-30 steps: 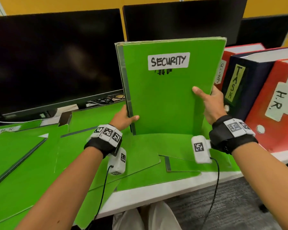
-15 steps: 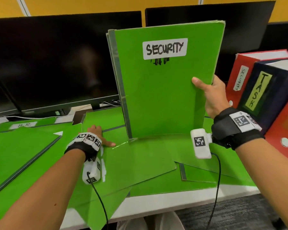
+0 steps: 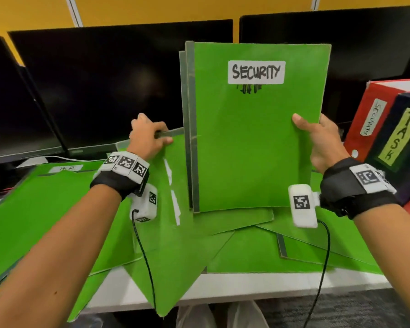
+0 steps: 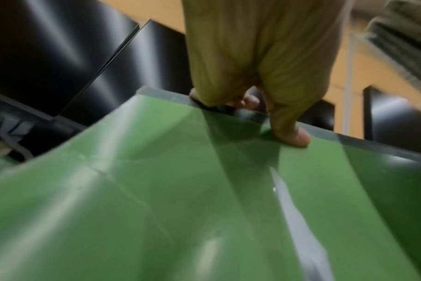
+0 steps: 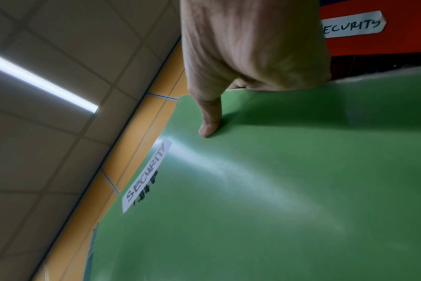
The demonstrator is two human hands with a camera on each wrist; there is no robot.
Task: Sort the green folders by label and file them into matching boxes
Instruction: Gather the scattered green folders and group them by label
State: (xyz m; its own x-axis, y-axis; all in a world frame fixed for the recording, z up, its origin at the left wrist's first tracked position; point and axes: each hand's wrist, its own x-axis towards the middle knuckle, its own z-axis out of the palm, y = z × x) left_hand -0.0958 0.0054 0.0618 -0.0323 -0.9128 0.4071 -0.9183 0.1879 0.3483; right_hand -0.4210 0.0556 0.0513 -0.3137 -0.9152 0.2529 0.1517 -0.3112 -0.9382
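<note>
My right hand [image 3: 322, 143] pinches the right edge of the upright stack of SECURITY folders [image 3: 253, 143], thumb on the front cover, fingers behind; the stack's lower edge rests on the loose green folders [image 3: 234, 247] spread over the desk [image 3: 246, 284]. My left hand [image 3: 147, 138] is curled round the grey spine edge of a second folder [image 3: 168, 185], thumb on top, tilting it up just left of the stack; its label is seen edge-on and cannot be read. To the right stand the red SECURITY box [image 3: 369, 114], the dark TASK box [image 3: 402, 138] and a further red box, mostly out of frame. One folder marked H.R. [image 3: 66, 168] lies at the far left. Assessment: sorting is partly done, with one pile gathered; I see nothing filed yet, and many folders remain on the desk.
</note>
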